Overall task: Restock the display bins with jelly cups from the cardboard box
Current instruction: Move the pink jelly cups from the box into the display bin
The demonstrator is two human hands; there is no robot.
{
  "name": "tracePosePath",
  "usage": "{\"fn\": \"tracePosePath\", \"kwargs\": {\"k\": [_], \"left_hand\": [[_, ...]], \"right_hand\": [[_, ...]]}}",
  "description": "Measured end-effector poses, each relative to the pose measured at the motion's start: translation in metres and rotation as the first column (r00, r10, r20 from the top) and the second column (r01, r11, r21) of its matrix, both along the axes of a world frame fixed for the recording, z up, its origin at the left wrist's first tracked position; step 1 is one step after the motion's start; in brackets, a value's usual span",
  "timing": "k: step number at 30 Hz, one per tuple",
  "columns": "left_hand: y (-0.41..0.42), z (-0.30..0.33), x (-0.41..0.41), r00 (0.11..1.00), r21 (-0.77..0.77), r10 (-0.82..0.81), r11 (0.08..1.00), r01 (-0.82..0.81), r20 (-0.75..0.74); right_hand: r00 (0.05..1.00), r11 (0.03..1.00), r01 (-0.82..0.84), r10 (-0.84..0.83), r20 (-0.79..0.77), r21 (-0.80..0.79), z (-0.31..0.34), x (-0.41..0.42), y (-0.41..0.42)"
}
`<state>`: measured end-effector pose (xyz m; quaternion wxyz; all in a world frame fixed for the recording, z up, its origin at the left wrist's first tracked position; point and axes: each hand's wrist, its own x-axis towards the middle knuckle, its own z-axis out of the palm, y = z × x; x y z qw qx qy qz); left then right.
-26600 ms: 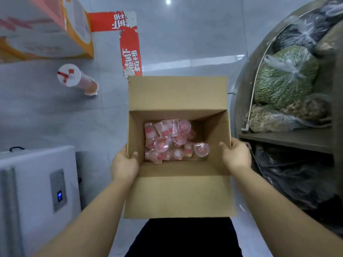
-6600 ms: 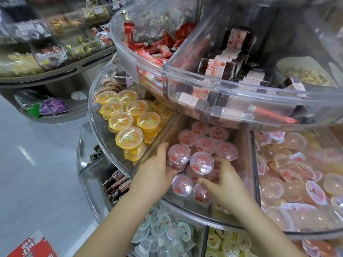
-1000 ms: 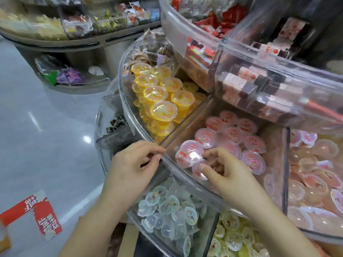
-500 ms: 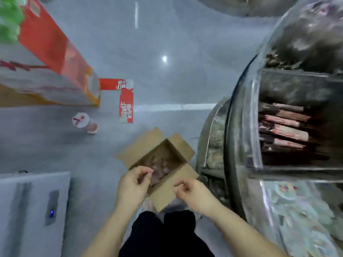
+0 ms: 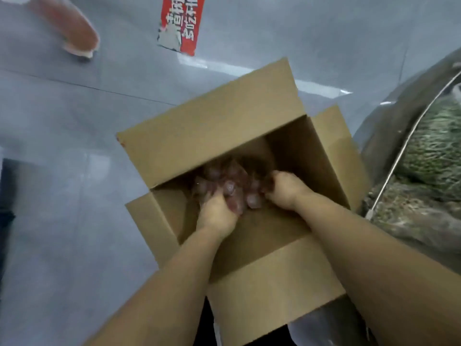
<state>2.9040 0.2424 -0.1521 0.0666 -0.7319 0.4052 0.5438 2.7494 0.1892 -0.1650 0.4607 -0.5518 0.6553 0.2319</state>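
The open cardboard box (image 5: 219, 121) sits on the grey floor below me, flaps spread out. A blurred heap of pink jelly cups (image 5: 219, 172) lies at its bottom. Both my arms reach down into it. My left hand (image 5: 215, 213) digs into the near side of the heap, with its fingers curled round some cups. My right hand (image 5: 284, 189) is at the heap's right side, fingers curled down among the cups. The fingertips of both hands are hidden among the cups. The display bins are out of view.
A round display stand with bagged green and brown goods (image 5: 434, 156) and a metal rail stands close on the right. A torn red floor sticker (image 5: 182, 23) and a pink tube-shaped pack (image 5: 69, 31) lie beyond the box. A dark unit edge (image 5: 5, 196) is at left.
I have turned from the display bin down to the floor. Both hands, empty above the box half a second ago, have dropped into it and closed on the jelly cups.
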Motion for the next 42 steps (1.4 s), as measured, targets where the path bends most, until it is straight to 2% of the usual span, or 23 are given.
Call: {"fn": "tracePosePath", "kwargs": {"k": [4,6,8,10,12,14,15,17,19,21,22,24,27,29,31,33,35,38,42], "left_hand": [[-0.014,-0.062,-0.017,0.981,-0.001,-0.120,0.993,0.121,0.149],[-0.017,-0.085,-0.023,0.959,0.047,-0.207,0.978,0.202,0.193],[-0.016,-0.098,-0.025,0.945,0.035,-0.206,0.978,0.204,0.255],[-0.016,-0.100,-0.024,0.960,-0.019,-0.109,0.993,0.118,0.258],[-0.017,-0.086,-0.016,0.986,-0.039,0.052,0.998,-0.046,0.158],[-0.016,-0.058,-0.005,0.969,-0.072,0.243,0.968,-0.239,0.047],[-0.016,-0.039,0.001,0.941,-0.093,0.338,0.936,-0.338,-0.014],[-0.014,0.014,0.009,0.817,-0.080,0.547,0.820,-0.567,-0.185],[-0.012,0.077,0.016,0.613,0.052,0.689,0.680,-0.731,-0.387],[-0.012,0.150,0.020,0.422,0.188,0.743,0.581,-0.792,-0.519],[-0.014,0.187,0.021,0.367,0.229,0.740,0.567,-0.791,-0.564],[-0.016,0.264,0.022,0.356,0.226,0.668,0.621,-0.751,-0.654],[-0.022,0.379,0.018,0.463,0.094,0.430,0.803,-0.589,-0.775],[-0.025,0.446,0.009,0.554,-0.065,0.221,0.891,-0.449,-0.802],[-0.026,0.506,-0.006,0.607,-0.235,0.024,0.909,-0.344,-0.794],[-0.026,0.559,-0.026,0.605,-0.382,-0.166,0.890,-0.248,-0.779],[-0.022,0.607,-0.049,0.555,-0.496,-0.332,0.851,-0.172,-0.762],[-0.012,0.661,-0.091,0.430,-0.616,-0.532,0.785,-0.073,-0.729],[0.019,0.711,-0.155,0.199,-0.669,-0.669,0.739,0.080,-0.716]], "right_hand": [[0.989,0.989,-0.125,0.131,-0.063,0.081,-0.073,0.017,0.001],[0.994,0.995,-0.092,0.094,-0.048,0.037,-0.098,0.022,0.000],[0.995,0.995,-0.093,0.092,-0.024,-0.045,-0.108,0.022,-0.001],[0.994,0.989,-0.108,0.106,-0.022,-0.105,-0.104,0.014,-0.003],[0.999,0.994,-0.031,0.029,-0.017,-0.109,-0.085,0.006,-0.005],[0.975,0.967,0.219,-0.213,0.062,-0.127,-0.051,0.003,-0.001],[0.930,0.920,0.361,-0.344,0.127,-0.151,-0.030,0.002,0.001],[0.807,0.807,0.571,-0.520,0.279,-0.149,0.024,0.003,0.009],[0.689,0.717,0.687,-0.591,0.420,-0.118,0.089,0.009,0.018],[0.554,0.620,0.781,-0.626,0.549,-0.081,0.163,0.015,0.025],[0.496,0.580,0.812,-0.631,0.596,-0.061,0.201,0.018,0.027],[0.424,0.545,0.838,-0.618,0.662,-0.029,0.282,0.022,0.031],[0.342,0.490,0.871,-0.560,0.755,-0.032,0.402,0.021,0.039],[0.325,0.437,0.896,-0.513,0.794,-0.084,0.477,0.015,0.047],[0.321,0.351,0.922,-0.459,0.829,-0.163,0.545,0.004,0.059],[0.344,0.246,0.934,-0.410,0.845,-0.261,0.603,-0.010,0.075],[0.350,0.130,0.936,-0.389,0.852,-0.326,0.651,-0.027,0.098],[0.403,-0.020,0.899,-0.357,0.843,-0.438,0.706,-0.059,0.136],[0.431,-0.216,0.810,-0.413,0.802,-0.546,0.752,-0.104,0.193]]}}
